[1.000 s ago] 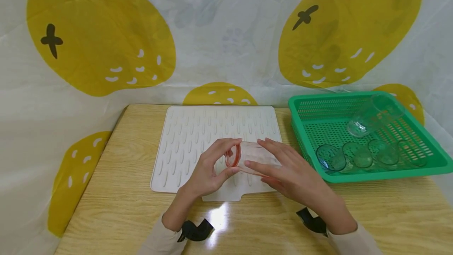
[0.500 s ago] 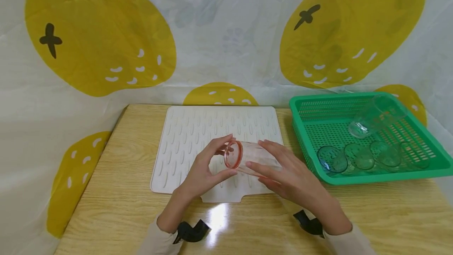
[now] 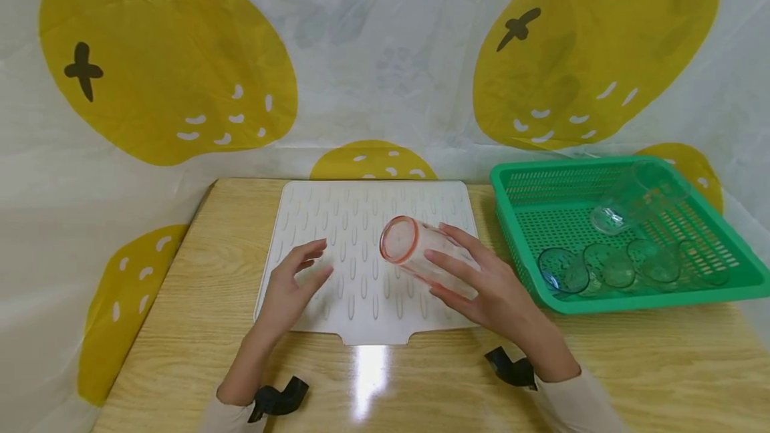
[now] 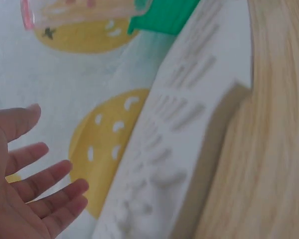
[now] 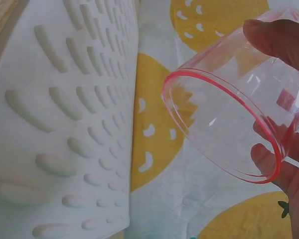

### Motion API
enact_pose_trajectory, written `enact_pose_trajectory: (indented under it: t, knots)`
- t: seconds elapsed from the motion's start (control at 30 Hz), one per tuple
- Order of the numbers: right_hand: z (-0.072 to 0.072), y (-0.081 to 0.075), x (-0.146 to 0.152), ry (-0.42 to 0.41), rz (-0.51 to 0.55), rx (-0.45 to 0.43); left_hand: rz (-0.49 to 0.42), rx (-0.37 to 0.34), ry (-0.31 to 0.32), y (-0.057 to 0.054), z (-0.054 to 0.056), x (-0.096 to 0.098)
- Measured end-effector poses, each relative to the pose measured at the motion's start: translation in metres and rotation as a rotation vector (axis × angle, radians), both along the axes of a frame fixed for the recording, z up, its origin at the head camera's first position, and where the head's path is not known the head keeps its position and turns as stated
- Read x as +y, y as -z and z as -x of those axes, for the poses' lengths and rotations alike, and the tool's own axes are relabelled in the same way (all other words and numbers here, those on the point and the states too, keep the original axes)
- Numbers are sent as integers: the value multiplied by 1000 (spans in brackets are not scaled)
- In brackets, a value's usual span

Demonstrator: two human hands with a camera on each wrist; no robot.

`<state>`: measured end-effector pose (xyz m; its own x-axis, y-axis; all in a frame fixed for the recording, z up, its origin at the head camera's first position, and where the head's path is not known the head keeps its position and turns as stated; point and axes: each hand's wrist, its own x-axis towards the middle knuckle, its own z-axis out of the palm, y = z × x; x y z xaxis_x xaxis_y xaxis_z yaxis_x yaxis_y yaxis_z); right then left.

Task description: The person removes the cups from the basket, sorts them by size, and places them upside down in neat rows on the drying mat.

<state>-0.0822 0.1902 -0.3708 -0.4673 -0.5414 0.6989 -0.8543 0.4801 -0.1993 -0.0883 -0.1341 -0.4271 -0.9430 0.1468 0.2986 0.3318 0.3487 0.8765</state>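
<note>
A clear, pink-tinted drinking glass is held tilted above the white ridged mat by my right hand, with fingers and thumb round its side. One pink-edged end points up and left in the head view. The open mouth of the glass shows in the right wrist view, facing the mat side. My left hand is over the mat's left part, apart from the glass, fingers spread and holding nothing. In the left wrist view its fingers reach out, with the glass at the top edge.
To the right of the mat stands a green plastic basket. Inside it, a clear tall glass leans at the back, and several greenish glasses lie along the front. A patterned cloth hangs behind the wooden table.
My left hand has let go of the glass's end and moved away to the left. In my right hand, the glass has tilted so that its left end is higher.
</note>
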Motion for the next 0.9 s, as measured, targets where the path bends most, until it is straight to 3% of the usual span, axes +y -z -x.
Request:
enact_pose_trajectory:
  t: [0.2, 0.33, 0.4, 0.67, 0.9]
  knots:
    - [4, 1, -4, 5, 67, -23, 88, -53, -101, 17, -7, -34]
    - [10, 2, -5, 6, 100, -17, 150, -85, -147, 28, -14, -46]
    - [13, 3, -6, 2, 126, -14, 160, -65, -152, 33, -15, -49]
    - [28, 9, -17, -64, 269, -21, 292, 142, -172, 44, -12, -55]
    - [37, 16, -27, -96, 362, -62, 413, 175, -189, 50, -11, -64]
